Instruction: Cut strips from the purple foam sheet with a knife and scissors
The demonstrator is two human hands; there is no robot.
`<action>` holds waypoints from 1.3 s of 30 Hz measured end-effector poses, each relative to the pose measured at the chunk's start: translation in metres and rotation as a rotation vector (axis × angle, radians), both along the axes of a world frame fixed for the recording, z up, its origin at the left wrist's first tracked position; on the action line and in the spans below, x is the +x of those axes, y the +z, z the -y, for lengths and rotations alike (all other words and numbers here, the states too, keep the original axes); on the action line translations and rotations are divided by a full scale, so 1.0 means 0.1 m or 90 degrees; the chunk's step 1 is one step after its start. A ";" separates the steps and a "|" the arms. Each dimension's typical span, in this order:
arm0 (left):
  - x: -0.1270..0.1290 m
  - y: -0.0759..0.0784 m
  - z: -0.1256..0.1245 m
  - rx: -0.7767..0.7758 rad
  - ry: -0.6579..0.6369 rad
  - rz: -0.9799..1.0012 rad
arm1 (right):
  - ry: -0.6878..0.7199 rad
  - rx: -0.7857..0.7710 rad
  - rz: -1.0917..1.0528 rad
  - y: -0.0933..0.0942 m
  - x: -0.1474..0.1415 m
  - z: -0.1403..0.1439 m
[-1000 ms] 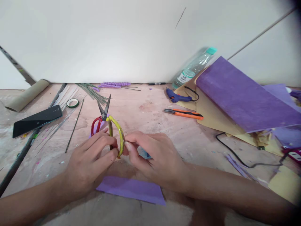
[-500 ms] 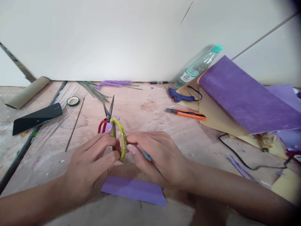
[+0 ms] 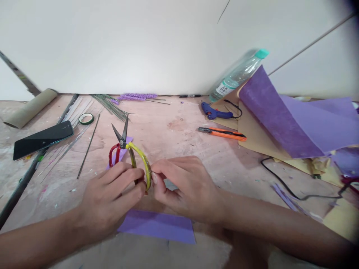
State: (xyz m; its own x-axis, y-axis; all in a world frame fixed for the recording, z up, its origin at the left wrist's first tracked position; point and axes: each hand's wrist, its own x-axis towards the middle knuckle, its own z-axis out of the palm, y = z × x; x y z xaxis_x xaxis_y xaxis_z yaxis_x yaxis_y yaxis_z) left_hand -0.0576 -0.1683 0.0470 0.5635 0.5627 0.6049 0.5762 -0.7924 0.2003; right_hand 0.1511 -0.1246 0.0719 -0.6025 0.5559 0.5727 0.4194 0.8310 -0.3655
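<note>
A pair of scissors, with one red and one yellow handle, stands with its blades partly spread and pointing away from me. My left hand is closed on the yellow handle, its fingers at the loop. At the outer side of that handle, my right hand makes a pinch with thumb and forefinger. Its fingertips touch the handle; whatever may lie between them is hidden. A strip of purple paper lies below both hands. Behind the red handle shows a smaller purple piece, partly covered.
On the left lie a phone, green tape, a cardboard tube and thin wires. Purple flower stems rest along the wall. To the right are a glue gun, an orange cutter, a bottle and purple sheets.
The scissors have tilted left, uncovering more of the purple piece behind them. My right thumb and forefinger have drawn closer together at the handle. The purple sheet at right has shifted, showing a lighter side.
</note>
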 end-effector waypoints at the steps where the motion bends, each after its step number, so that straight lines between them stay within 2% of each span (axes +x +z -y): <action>1: 0.00 0.00 0.00 -0.016 -0.009 0.006 | 0.000 -0.010 -0.010 0.00 0.00 -0.01; 7: 0.00 0.06 0.02 -0.106 -0.011 0.124 | -0.006 -0.096 -0.082 0.02 0.02 -0.14; 12: -0.08 0.13 0.03 -0.156 0.021 0.218 | -0.086 -0.179 -0.108 0.03 0.13 -0.40; 16: -0.09 0.14 0.00 -0.266 0.098 0.377 | -0.172 -0.106 -0.131 0.00 0.26 -0.71; 20: -0.05 0.07 -0.04 -0.360 0.069 0.539 | -0.243 -0.073 -0.141 -0.03 0.41 -0.98; 24: -0.05 0.03 -0.04 -0.412 0.050 0.590 | -0.349 -0.031 -0.145 0.01 0.66 -1.22; 26: -0.05 0.04 -0.03 -0.421 0.030 0.581 | -0.397 -0.041 -0.093 0.05 0.80 -1.32; 30: -0.05 0.05 -0.01 -0.429 0.006 0.548 | -0.493 -0.102 0.156 0.18 0.87 -1.32; 32: -0.06 0.04 -0.02 -0.435 0.002 0.541 | -0.474 -0.055 0.192 0.24 0.77 -1.16; 35: -0.07 0.01 -0.04 -0.431 0.010 0.552 | -0.369 0.044 0.131 0.25 0.52 -0.79; 38: -0.08 -0.01 -0.07 -0.427 0.026 0.606 | -0.210 0.047 0.160 0.11 0.29 -0.49; 39: -0.07 -0.02 -0.09 -0.431 0.031 0.631 | -0.177 0.008 0.183 0.05 0.24 -0.43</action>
